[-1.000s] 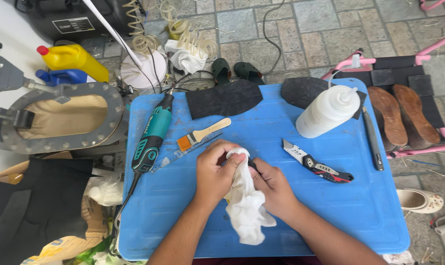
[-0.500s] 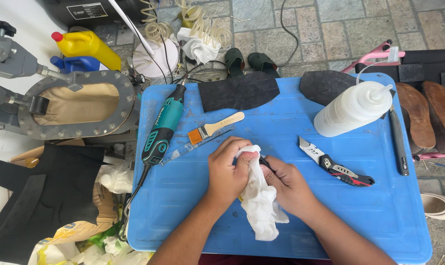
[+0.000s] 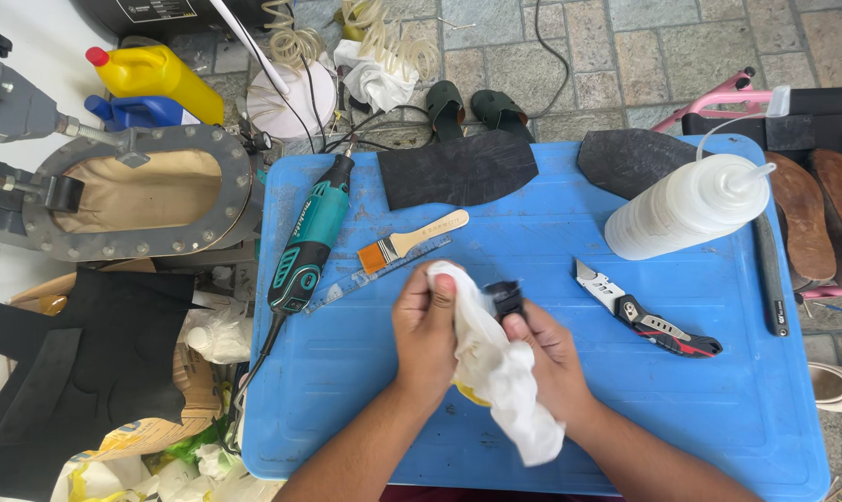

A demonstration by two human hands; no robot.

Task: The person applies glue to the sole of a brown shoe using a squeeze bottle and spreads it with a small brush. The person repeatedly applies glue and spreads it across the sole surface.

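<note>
Over the near middle of the blue worktop (image 3: 365, 390) the person's two hands meet; the left hand (image 3: 427, 325) is clenched round the upper end of a white cloth (image 3: 495, 372), thumb lying over the top of it; the right hand (image 3: 549, 351) grasps a small black piece (image 3: 506, 299) at its fingertips, pressed against the cloth, and the rest of the cloth hangs loose below both wrists toward the near edge; something yellow shows under the cloth, too hidden to tell what it is.

Toward the left edge lies a teal rotary tool (image 3: 311, 237), its tip pointing to the far edge, its cord trailing off the near left side; just beside it, nearer the middle, a small brush (image 3: 410, 242) with a pale wooden handle rests across a clear ruler (image 3: 370, 276); along the far edge sit two dark rubber sheets (image 3: 458, 167), one at the middle and one nearer the far right corner; a white squeeze bottle (image 3: 686, 206) lies on its side by the right edge, nozzle toward the far right corner; a utility knife (image 3: 646, 311) with a red and black grip lies between the bottle and the hands, blade out; a black pen-like tool (image 3: 769, 279) runs along the right edge.

Off the worktop to the left stands a grey metal ring frame (image 3: 133, 191), with a yellow jug (image 3: 156, 79) beyond it.
</note>
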